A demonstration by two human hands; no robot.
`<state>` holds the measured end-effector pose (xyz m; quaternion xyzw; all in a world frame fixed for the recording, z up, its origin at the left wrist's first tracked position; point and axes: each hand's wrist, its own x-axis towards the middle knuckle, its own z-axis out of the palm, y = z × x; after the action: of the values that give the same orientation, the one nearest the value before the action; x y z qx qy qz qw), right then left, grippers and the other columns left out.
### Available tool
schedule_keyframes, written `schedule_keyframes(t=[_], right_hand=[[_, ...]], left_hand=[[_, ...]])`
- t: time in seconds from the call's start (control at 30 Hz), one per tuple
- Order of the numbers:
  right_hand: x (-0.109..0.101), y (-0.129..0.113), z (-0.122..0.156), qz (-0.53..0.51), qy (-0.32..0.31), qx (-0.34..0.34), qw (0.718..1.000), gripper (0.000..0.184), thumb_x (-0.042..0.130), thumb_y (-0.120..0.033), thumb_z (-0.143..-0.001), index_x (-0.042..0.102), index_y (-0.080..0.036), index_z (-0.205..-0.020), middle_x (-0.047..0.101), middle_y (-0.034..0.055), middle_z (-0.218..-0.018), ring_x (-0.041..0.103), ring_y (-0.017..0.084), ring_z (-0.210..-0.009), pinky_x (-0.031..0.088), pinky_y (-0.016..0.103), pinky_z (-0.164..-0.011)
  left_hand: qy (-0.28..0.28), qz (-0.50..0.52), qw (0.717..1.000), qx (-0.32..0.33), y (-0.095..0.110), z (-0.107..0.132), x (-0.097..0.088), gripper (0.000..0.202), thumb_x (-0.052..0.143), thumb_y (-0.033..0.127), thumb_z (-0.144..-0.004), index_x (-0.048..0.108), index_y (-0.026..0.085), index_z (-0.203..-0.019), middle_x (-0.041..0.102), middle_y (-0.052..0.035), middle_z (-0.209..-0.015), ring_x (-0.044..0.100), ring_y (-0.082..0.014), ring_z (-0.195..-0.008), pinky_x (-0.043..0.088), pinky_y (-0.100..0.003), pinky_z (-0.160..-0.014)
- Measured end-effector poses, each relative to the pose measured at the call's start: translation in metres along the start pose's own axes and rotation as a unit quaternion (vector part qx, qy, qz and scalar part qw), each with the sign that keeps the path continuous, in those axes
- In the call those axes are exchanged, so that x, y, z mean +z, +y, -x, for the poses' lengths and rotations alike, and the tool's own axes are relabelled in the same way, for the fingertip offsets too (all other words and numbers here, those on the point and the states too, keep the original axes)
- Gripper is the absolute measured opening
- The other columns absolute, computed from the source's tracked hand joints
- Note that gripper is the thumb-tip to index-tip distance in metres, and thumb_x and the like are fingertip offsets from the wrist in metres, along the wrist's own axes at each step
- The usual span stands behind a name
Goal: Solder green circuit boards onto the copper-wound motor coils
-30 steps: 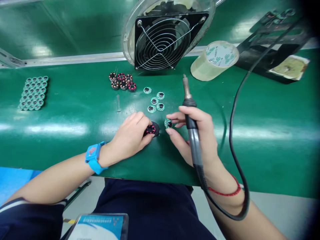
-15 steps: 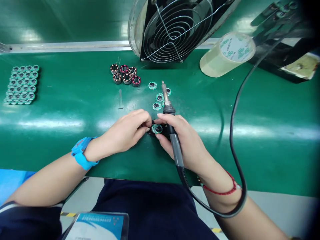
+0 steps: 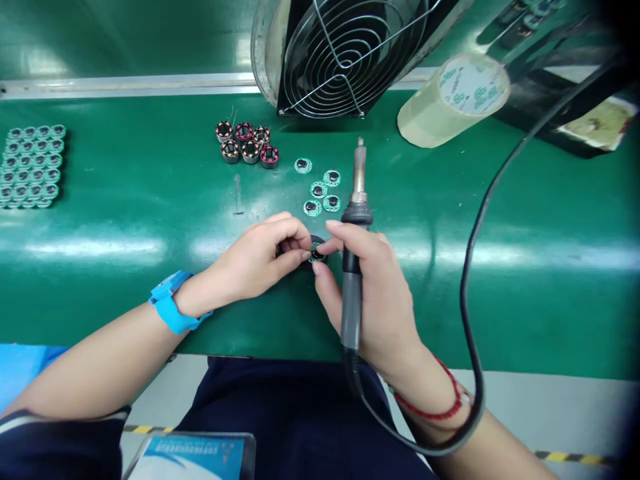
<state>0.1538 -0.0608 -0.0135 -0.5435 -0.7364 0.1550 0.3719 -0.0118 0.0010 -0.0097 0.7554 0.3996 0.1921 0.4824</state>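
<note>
My right hand (image 3: 370, 283) keeps a soldering iron (image 3: 352, 303) against its palm, the tip pointing away from me. Its thumb and forefinger reach to a small round green circuit board (image 3: 317, 253), which sits in a dark round holder (image 3: 316, 240). From the other side my left hand (image 3: 265, 257) pinches at the same board with thumb and forefinger; the fingers partly cover the board. Just beyond the hands lie several loose round circuit boards (image 3: 319, 190), each with a black blob in the middle.
Several copper-wound motor coils (image 3: 251, 152) stand in a group behind my left hand. A block of stacked round boards (image 3: 33, 163) is at far left. At the back are a fan (image 3: 345, 63) and a tape roll (image 3: 453, 100). The iron's black cable (image 3: 465, 267) loops at right.
The soldering iron has swung more upright and to the right, away from the loose boards. Both hands have closed in over the board in the holder, covering more of it.
</note>
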Motion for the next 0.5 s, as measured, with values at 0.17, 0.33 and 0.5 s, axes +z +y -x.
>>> schedule_keyframes(t=[0.17,0.33,0.5], right_hand=[[0.012,0.006,0.0,0.046,0.023,-0.004,0.999,0.042,0.053,-0.012,-0.085,0.045,-0.029,-0.122,0.065,-0.0002,-0.083,0.055,0.021,-0.074,0.042,0.038,-0.065],[0.017,0.011,0.001,0.063,0.036,-0.006,0.997,0.041,0.054,-0.013,-0.084,0.046,-0.029,-0.121,0.065,-0.0003,-0.081,0.055,0.021,-0.072,0.039,0.038,-0.065],[0.015,0.009,0.004,0.071,0.031,-0.029,0.997,0.036,0.055,-0.015,-0.084,0.049,-0.03,-0.117,0.066,-0.0003,-0.078,0.059,0.022,-0.074,0.042,0.041,-0.069]], left_hand=[[0.014,0.007,1.0,0.017,-0.002,0.0,0.001,0.01,0.054,0.006,-0.082,0.057,0.015,-0.079,0.053,0.0014,-0.079,0.049,-0.0066,-0.067,0.042,-0.02,-0.062],[0.026,0.03,0.999,0.017,-0.004,-0.001,0.004,0.011,0.053,0.006,-0.082,0.056,0.015,-0.076,0.054,0.0017,-0.076,0.047,-0.0059,-0.064,0.041,-0.019,-0.06],[0.033,0.037,0.999,0.0,-0.004,-0.002,0.002,0.009,0.054,0.007,-0.082,0.058,0.014,-0.078,0.054,0.0022,-0.073,0.046,-0.0052,-0.061,0.039,-0.018,-0.056]])
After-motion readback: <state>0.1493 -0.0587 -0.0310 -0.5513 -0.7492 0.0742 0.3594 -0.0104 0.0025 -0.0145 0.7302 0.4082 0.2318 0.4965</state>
